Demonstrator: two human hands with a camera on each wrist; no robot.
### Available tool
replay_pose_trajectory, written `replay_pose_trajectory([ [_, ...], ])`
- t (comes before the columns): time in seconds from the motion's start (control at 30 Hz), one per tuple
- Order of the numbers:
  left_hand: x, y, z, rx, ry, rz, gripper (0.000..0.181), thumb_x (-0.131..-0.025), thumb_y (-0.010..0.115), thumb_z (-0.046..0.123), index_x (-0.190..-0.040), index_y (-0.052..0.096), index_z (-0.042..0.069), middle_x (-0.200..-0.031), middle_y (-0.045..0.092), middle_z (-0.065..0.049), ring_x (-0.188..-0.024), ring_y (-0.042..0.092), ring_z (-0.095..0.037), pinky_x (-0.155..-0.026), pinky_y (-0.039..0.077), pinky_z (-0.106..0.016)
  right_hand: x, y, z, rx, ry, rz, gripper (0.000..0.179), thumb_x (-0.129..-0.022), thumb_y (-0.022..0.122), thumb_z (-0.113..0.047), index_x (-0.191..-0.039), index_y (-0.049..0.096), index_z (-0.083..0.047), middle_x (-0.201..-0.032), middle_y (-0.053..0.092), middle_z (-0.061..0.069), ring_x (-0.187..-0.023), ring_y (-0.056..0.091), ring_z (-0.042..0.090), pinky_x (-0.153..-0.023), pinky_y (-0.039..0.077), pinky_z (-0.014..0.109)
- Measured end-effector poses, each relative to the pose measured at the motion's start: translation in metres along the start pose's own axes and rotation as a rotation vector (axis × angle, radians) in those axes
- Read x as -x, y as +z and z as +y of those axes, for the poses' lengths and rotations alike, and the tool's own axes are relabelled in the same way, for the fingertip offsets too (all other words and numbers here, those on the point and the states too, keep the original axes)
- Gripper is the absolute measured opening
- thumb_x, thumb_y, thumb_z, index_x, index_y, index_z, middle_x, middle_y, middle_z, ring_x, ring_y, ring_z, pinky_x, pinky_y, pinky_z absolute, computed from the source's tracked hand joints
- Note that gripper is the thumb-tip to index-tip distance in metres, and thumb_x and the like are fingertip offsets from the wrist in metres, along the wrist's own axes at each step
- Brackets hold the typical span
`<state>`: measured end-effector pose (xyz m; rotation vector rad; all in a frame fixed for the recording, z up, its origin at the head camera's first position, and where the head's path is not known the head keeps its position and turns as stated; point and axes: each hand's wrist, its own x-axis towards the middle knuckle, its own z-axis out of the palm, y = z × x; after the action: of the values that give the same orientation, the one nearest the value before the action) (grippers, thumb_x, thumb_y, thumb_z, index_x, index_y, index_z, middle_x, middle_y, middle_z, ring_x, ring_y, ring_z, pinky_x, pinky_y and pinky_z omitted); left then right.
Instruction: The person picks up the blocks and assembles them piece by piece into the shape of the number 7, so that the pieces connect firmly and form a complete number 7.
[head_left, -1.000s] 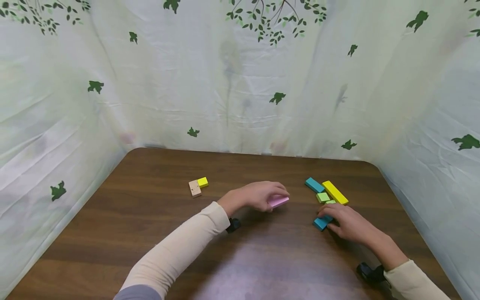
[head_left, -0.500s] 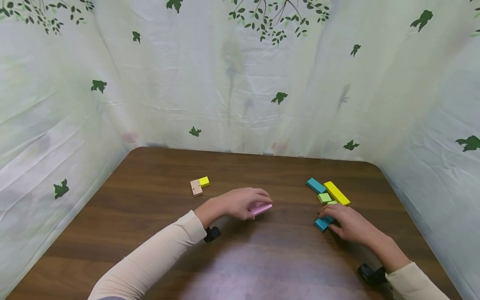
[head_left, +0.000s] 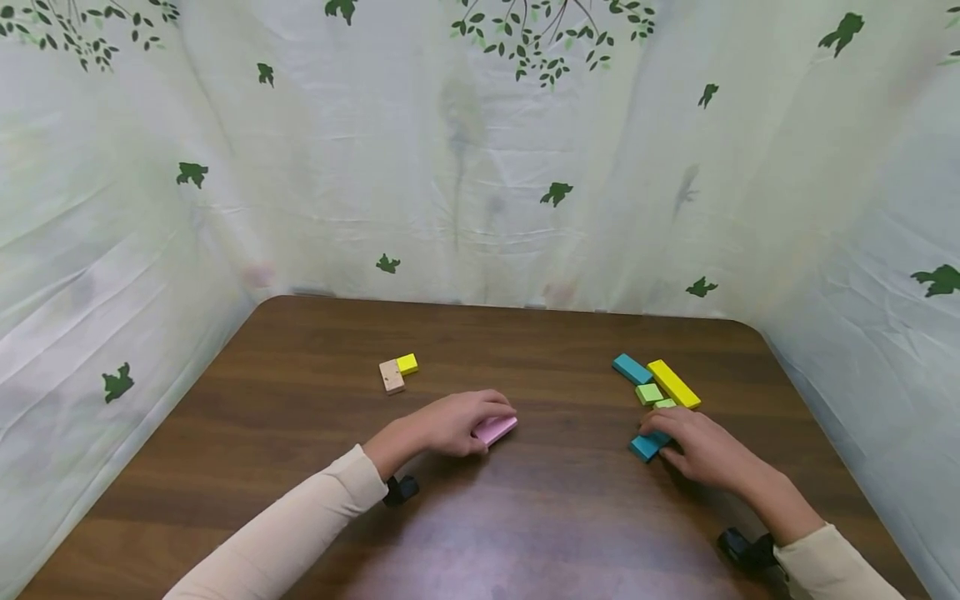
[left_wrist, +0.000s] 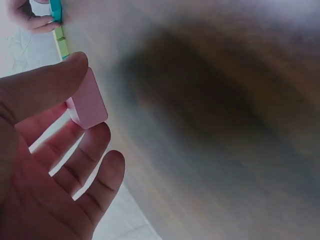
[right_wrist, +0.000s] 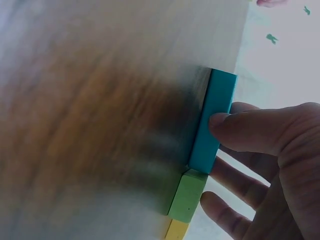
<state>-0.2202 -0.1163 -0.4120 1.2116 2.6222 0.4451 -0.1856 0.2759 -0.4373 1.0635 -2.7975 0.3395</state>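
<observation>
Between thumb and fingers, my left hand pinches a pink block near the middle of the table. The left wrist view shows the thumb on one face of the pink block and fingertips along its other side. My right hand holds a blue block at the right; its thumb lies across the blue block in the right wrist view. A green block adjoins that blue block's end. Farther back are another green block, a second blue block and a long yellow block.
A tan wooden block and a small yellow block sit together on the left part of the brown table. White curtains with leaf prints surround the table's back and sides.
My left hand has carried the pink block leftward and a little toward the near side. The right hand stays on the blue block in the same place.
</observation>
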Motion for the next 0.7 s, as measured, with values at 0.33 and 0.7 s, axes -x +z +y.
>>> replay_pose_trajectory([
  [0.33,0.01,0.006,-0.003,0.018,-0.052,0.003,0.056,-0.084,0.076,0.016,-0.137,0.059,0.013,-0.138,0.056,-0.003,-0.116,0.06,-0.021,-0.097,0.051,-0.037,-0.001,0.0,0.0,0.01,0.018,-0.019,0.033,-0.078,0.079,-0.002,-0.104,0.067,-0.018,-0.109,0.069,-0.003,-0.099,0.066,0.02,-0.085,0.057,0.041],
  [0.7,0.01,0.013,-0.005,0.056,-0.109,-0.012,0.06,-0.083,0.076,0.017,-0.139,0.057,0.012,-0.138,0.054,-0.006,-0.112,0.059,-0.021,-0.091,0.05,-0.035,-0.004,0.0,-0.002,0.019,0.015,-0.027,0.033,-0.077,0.08,-0.001,-0.103,0.067,-0.017,-0.107,0.069,-0.003,-0.098,0.065,0.02,-0.085,0.057,0.041],
])
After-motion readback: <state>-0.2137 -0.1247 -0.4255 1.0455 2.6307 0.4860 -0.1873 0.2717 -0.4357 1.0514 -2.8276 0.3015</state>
